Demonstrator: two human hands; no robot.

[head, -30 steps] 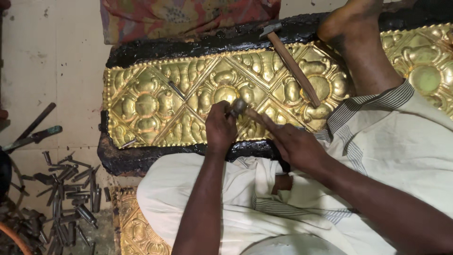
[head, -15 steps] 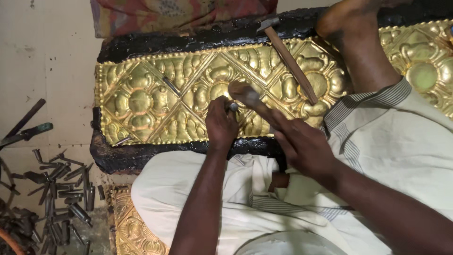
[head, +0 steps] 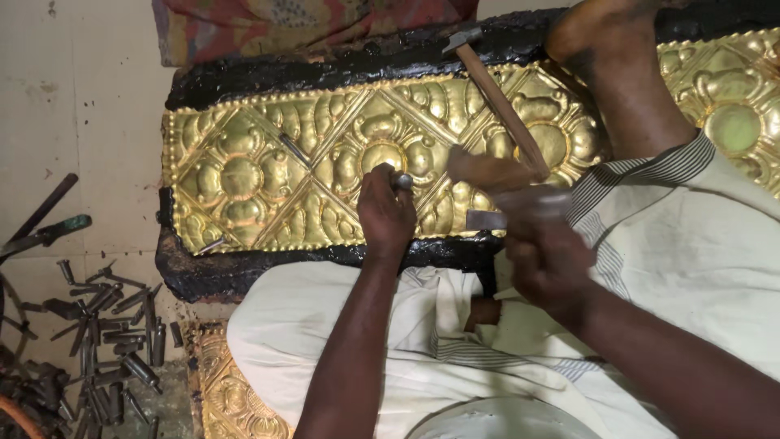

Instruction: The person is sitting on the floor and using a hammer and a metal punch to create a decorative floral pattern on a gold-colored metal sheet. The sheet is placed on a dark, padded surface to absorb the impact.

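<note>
Gold metal sheet [head: 244, 175] w/ flower shapes lies flat on a black block [head: 268, 77]. White cloth [head: 325, 325] covers the person's lap, just below it. Right hand [head: 544, 252] is closed round a blurry hammer [head: 487, 175], head just above the sheet. Left hand [head: 386, 211] is pinched round a small punch [head: 402, 180], tip on the sheet. 2nd hammer [head: 496, 97] rests on the sheet. Small tools [head: 106, 317] lie on floor at left.

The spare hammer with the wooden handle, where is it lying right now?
In the head view, the spare hammer lies diagonally on the embossed brass panel, upper centre-right, beside the person's foot.
</note>
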